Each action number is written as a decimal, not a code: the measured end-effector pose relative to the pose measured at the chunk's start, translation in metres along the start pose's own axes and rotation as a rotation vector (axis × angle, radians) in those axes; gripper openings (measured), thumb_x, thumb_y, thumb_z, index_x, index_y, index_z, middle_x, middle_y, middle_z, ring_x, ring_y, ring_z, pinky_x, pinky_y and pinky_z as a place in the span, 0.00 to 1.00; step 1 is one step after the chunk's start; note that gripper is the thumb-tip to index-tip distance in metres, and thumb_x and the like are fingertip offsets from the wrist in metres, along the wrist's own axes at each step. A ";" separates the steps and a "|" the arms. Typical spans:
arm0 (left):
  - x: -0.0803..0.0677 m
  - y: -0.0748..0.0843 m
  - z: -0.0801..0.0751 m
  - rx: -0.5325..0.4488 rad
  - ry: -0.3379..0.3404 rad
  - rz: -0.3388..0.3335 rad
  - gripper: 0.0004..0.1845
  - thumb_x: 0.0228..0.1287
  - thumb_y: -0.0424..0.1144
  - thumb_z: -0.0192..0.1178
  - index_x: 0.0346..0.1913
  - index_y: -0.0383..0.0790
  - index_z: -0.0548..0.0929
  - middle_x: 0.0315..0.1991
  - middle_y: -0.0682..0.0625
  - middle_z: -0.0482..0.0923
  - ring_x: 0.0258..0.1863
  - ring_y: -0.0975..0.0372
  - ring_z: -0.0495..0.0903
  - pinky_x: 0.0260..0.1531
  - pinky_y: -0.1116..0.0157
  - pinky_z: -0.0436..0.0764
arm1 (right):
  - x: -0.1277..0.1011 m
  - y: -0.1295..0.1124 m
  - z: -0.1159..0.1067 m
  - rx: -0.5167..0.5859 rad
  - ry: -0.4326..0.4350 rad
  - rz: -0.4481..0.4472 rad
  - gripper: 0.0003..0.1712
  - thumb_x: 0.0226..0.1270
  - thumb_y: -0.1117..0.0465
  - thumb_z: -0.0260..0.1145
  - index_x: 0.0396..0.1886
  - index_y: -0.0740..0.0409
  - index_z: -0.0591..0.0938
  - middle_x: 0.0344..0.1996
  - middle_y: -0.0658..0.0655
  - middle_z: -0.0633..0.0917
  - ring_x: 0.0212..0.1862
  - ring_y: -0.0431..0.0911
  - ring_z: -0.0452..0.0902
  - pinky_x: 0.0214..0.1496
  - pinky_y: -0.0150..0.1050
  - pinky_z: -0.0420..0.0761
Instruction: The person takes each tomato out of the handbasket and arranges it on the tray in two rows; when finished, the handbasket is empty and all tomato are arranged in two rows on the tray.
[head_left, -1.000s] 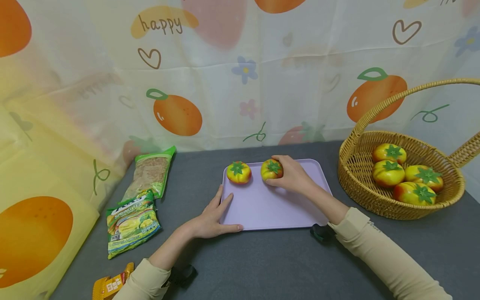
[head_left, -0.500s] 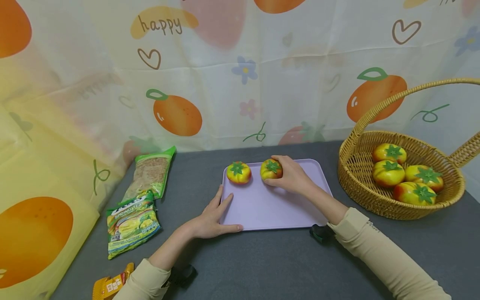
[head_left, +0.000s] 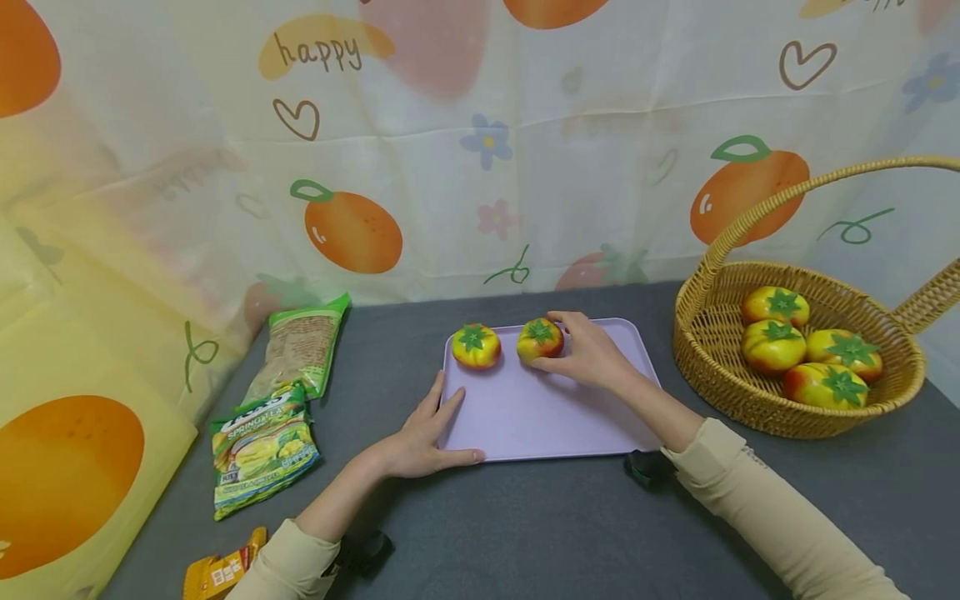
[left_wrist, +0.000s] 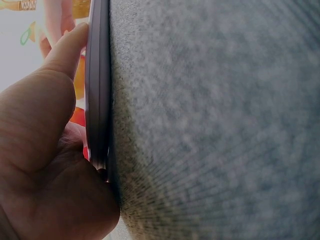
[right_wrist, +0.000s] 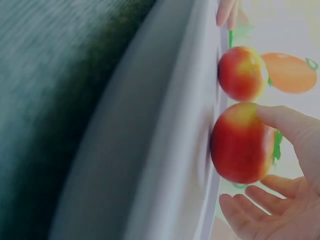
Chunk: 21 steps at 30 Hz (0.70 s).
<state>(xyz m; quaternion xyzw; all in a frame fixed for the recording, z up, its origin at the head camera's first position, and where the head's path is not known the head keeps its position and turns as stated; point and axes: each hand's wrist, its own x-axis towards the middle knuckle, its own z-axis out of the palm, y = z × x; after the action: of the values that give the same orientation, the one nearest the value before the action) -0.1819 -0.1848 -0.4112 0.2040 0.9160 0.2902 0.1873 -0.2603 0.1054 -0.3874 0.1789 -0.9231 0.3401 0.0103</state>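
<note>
Two yellow-red tomatoes with green star-shaped tops sit along the far side of a lilac tray (head_left: pixel 555 421). My right hand (head_left: pixel 592 354) is at the right tomato (head_left: pixel 540 340), its fingers loosened and spread around the near right side. In the right wrist view, the thumb (right_wrist: pixel 282 117) touches this tomato (right_wrist: pixel 240 145) while the other fingers are extended below it. The left tomato (head_left: pixel 476 347) stands a small gap away. My left hand (head_left: pixel 420 437) rests with spread fingers at the tray's left edge and near-left corner, its thumb along the front rim.
A wicker basket (head_left: pixel 720 404) with a tall handle stands at the right, holding several more tomatoes (head_left: pixel 825 386). On the left lie a green-edged bag (head_left: pixel 300 342), a green and yellow snack packet (head_left: pixel 262 450) and an orange wrapper (head_left: pixel 221 575). A printed curtain (head_left: pixel 435 200) hangs behind.
My right hand has loosened its grip on the right tomato and drawn slightly to the right, and a gap shows between palm and tomato. The left hand has stayed in place.
</note>
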 end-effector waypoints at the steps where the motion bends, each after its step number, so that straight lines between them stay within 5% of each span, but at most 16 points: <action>1: 0.000 0.000 0.000 0.000 -0.001 0.001 0.54 0.59 0.63 0.64 0.78 0.43 0.47 0.77 0.38 0.22 0.75 0.42 0.35 0.67 0.39 0.47 | -0.001 0.001 -0.002 -0.004 0.002 -0.001 0.47 0.55 0.48 0.76 0.68 0.65 0.67 0.62 0.66 0.73 0.59 0.58 0.71 0.61 0.53 0.71; 16: 0.001 -0.002 0.000 -0.005 0.002 0.015 0.54 0.59 0.63 0.64 0.78 0.42 0.47 0.77 0.37 0.23 0.75 0.41 0.35 0.67 0.39 0.47 | -0.038 0.013 -0.049 -0.008 0.071 -0.010 0.42 0.60 0.51 0.72 0.69 0.63 0.67 0.64 0.65 0.71 0.61 0.60 0.70 0.54 0.54 0.76; 21: 0.001 -0.001 0.000 -0.006 0.005 0.011 0.54 0.59 0.62 0.64 0.78 0.41 0.47 0.77 0.37 0.23 0.75 0.41 0.36 0.67 0.38 0.48 | -0.058 0.019 -0.068 -0.041 0.126 -0.028 0.38 0.60 0.51 0.72 0.67 0.59 0.71 0.60 0.63 0.75 0.54 0.58 0.74 0.49 0.53 0.78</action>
<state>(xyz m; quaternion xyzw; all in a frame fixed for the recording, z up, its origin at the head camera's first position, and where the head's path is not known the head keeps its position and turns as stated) -0.1829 -0.1852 -0.4117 0.2076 0.9146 0.2943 0.1840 -0.2196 0.1802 -0.3554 0.1701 -0.9249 0.3313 0.0769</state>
